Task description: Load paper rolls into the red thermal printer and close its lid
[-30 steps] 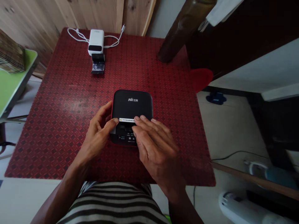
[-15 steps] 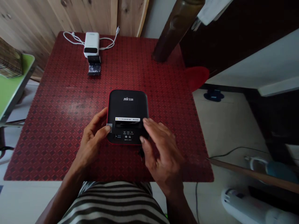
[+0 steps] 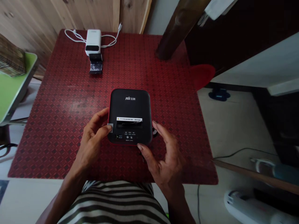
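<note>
A black box-shaped device [image 3: 130,107] with a red lower edge, a white warning strip, a slot and small buttons lies at the middle of the red patterned table [image 3: 77,93]. My left hand [image 3: 93,137] grips its left side, the thumb on a small grey tab [image 3: 110,128] at the edge and the fingers behind. My right hand [image 3: 164,149] is at the lower right corner, thumb and fingers apart, the thumb tip by the front edge. Something small and dark, with a pale curved part, shows between the right fingers and the device; I cannot make out what it is.
A white power bank [image 3: 93,42] with a white cable and a black-and-white strip [image 3: 95,63] lie at the back left. A dark cylinder [image 3: 177,28] stands at the back right. A red stool [image 3: 202,76] is beyond the right edge, a green table [image 3: 18,81] at left.
My right hand has drawn back from the top of the device to its lower right corner, and its fingers have spread. The view has shifted slightly. My left hand keeps its grip.
</note>
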Demonstrator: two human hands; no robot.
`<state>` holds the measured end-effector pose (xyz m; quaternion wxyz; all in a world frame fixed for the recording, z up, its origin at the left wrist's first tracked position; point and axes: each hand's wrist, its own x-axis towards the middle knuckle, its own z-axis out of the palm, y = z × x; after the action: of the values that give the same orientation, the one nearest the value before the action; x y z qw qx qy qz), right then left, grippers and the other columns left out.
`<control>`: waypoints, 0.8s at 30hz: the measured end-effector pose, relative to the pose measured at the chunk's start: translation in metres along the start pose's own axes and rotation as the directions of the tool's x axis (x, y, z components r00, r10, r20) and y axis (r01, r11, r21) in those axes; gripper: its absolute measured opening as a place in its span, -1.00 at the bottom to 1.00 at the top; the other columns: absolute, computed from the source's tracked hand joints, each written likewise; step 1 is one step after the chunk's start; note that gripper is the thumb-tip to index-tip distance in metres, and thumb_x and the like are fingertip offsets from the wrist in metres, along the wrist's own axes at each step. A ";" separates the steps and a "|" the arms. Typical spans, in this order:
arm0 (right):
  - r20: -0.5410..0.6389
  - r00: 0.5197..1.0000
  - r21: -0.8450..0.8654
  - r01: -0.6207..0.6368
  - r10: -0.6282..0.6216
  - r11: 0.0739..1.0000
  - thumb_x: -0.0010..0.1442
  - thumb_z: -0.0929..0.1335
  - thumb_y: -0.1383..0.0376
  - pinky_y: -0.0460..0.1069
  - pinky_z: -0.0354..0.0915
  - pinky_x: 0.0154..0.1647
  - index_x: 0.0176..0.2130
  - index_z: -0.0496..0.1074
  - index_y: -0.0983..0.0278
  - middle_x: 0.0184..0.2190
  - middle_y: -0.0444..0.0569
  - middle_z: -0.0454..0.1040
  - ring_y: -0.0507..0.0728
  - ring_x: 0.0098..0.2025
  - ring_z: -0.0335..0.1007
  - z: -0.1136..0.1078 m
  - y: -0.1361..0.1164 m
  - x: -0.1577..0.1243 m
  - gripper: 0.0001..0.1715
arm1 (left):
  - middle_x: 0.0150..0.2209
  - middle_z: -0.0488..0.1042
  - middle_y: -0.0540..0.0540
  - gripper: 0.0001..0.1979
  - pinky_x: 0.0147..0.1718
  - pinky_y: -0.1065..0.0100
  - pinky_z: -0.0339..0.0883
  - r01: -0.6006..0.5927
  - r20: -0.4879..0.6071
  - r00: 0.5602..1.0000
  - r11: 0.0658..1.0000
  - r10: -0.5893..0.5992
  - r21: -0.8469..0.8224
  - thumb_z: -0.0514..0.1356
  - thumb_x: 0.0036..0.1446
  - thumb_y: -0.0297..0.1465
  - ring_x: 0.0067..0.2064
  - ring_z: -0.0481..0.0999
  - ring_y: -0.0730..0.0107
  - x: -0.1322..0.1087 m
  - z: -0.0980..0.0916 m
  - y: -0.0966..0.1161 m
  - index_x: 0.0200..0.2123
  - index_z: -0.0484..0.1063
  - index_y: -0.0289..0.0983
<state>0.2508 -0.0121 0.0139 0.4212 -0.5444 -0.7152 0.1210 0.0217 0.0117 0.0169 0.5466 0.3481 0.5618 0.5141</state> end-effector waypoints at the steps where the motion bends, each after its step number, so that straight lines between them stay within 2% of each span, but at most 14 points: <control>1: 0.005 1.000 -0.002 -0.002 0.002 1.000 0.53 0.52 0.10 0.31 0.72 0.22 0.54 0.33 0.14 0.25 0.18 0.71 0.36 0.25 0.73 0.000 0.000 0.001 -0.26 | 0.35 0.66 -0.16 -0.46 0.40 -0.14 0.48 -0.001 -0.002 1.000 1.000 0.001 0.010 0.43 0.36 -0.20 0.40 0.60 -0.17 0.000 0.001 0.000 0.36 0.63 -0.07; 4: 0.020 1.000 -0.015 0.001 -0.001 1.000 0.56 0.49 0.05 0.30 0.75 0.16 0.53 0.33 0.14 0.21 0.19 0.71 0.36 0.22 0.75 -0.001 0.002 0.001 -0.28 | 0.34 0.66 -0.15 -0.48 0.32 -0.10 0.55 -0.011 0.013 1.000 1.000 0.010 0.016 0.41 0.37 -0.22 0.34 0.65 -0.13 0.000 0.002 0.002 0.36 0.63 -0.06; 7: 0.017 1.000 -0.017 -0.003 0.003 1.000 0.56 0.49 0.05 0.28 0.76 0.14 0.53 0.33 0.13 0.21 0.20 0.71 0.35 0.21 0.75 -0.001 0.003 0.000 -0.28 | 0.33 0.68 -0.14 -0.49 0.33 -0.11 0.55 -0.010 0.005 1.000 1.000 0.010 0.014 0.40 0.36 -0.23 0.33 0.66 -0.12 0.000 0.004 0.003 0.36 0.64 -0.04; 12: -0.013 0.999 0.010 -0.046 0.046 0.999 0.51 0.54 0.03 0.28 0.74 0.16 0.51 0.37 0.14 0.21 0.19 0.72 0.36 0.20 0.76 0.002 0.004 -0.002 -0.24 | 0.29 0.71 -0.12 -0.49 0.31 -0.08 0.58 0.023 -0.013 1.000 1.000 -0.023 -0.021 0.42 0.33 -0.25 0.28 0.70 -0.07 -0.001 0.006 0.002 0.33 0.65 -0.04; 17: 0.007 0.997 0.053 -0.083 0.083 0.995 0.50 0.54 0.01 0.31 0.71 0.22 0.53 0.35 0.14 0.28 0.20 0.70 0.37 0.27 0.73 0.004 0.005 -0.003 -0.21 | 0.29 0.71 -0.13 -0.49 0.36 -0.10 0.54 0.003 -0.027 1.000 1.000 -0.003 -0.007 0.42 0.31 -0.26 0.32 0.68 -0.08 0.001 0.008 0.002 0.31 0.66 -0.06; 20: 0.016 0.997 0.036 -0.077 0.076 0.996 0.51 0.53 -0.01 0.31 0.71 0.20 0.51 0.36 0.15 0.27 0.21 0.71 0.37 0.25 0.74 0.002 0.006 -0.002 -0.23 | 0.27 0.73 -0.14 -0.49 0.35 -0.10 0.55 -0.009 -0.041 0.999 1.000 0.010 0.025 0.42 0.28 -0.26 0.30 0.70 -0.09 0.001 0.008 0.002 0.30 0.66 -0.08; 24: 0.031 0.999 0.004 -0.020 0.020 1.000 0.53 0.52 0.03 0.31 0.69 0.21 0.47 0.41 0.19 0.26 0.22 0.72 0.37 0.25 0.73 -0.010 0.004 0.010 -0.30 | 0.22 0.75 -0.12 -0.47 0.26 -0.05 0.60 -0.008 -0.026 1.000 1.000 0.008 -0.012 0.43 0.32 -0.18 0.23 0.73 -0.06 0.000 0.007 -0.003 0.32 0.64 -0.06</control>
<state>0.2601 -0.0047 0.0224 0.4099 -0.5487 -0.7160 0.1351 0.0290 0.0119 0.0147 0.5396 0.3403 0.5642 0.5242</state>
